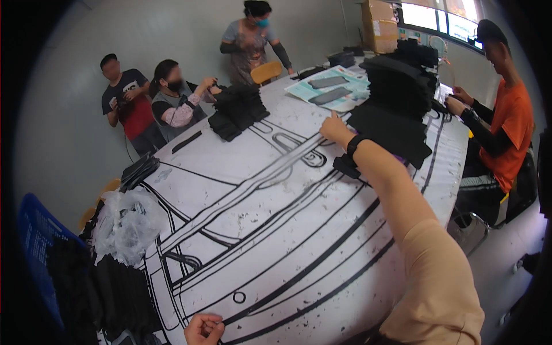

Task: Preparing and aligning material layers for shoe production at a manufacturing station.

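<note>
On the white, line-printed table (pixel 322 259): tall stack of black pieces (pixel 394 103), right of centre, uneven, possibly liable to slip if knocked by the right forearm (pixel 397 187); left hand (pixel 204 329), near edge, fingers curled together; right hand (pixel 334 127), just beside the stack, finger closure impossible to tell.

A white table (pixel 328 276) bears black stacks (pixel 391 126) and printed paper (pixel 356 84).
</note>
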A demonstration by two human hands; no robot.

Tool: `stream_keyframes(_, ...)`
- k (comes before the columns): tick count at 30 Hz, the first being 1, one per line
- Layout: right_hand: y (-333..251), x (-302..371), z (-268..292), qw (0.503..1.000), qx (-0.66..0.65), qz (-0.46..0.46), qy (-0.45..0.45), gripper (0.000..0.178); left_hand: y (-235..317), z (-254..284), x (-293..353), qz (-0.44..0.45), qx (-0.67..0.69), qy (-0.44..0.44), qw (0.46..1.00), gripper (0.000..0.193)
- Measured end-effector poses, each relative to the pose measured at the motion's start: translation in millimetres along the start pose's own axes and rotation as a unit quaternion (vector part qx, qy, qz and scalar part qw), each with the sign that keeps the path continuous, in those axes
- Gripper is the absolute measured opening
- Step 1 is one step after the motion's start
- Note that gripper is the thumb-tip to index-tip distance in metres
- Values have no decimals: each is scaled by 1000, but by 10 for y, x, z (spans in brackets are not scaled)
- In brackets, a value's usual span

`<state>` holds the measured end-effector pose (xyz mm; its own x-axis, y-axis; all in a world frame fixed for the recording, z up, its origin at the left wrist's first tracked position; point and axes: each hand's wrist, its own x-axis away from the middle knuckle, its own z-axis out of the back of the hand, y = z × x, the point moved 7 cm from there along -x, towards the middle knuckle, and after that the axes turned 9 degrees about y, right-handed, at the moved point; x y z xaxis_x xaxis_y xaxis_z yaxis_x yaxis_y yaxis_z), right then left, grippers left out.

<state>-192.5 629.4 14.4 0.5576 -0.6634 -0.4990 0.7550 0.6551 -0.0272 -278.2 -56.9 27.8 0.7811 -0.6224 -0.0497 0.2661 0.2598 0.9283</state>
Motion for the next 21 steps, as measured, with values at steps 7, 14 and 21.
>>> stream_keyframes(7,357,-287,-352,987,24,-125,-102,55,79,-18,-2,6,25,-3,1000,11)
stream_keyframes(14,576,-354,-489,980,25,-189,-58,51,72,-58,-47,11,36,-7,999,10)
stream_keyframes(21,598,-306,-399,985,90,-138,-52,43,104,-68,-44,38,22,0,999,11)
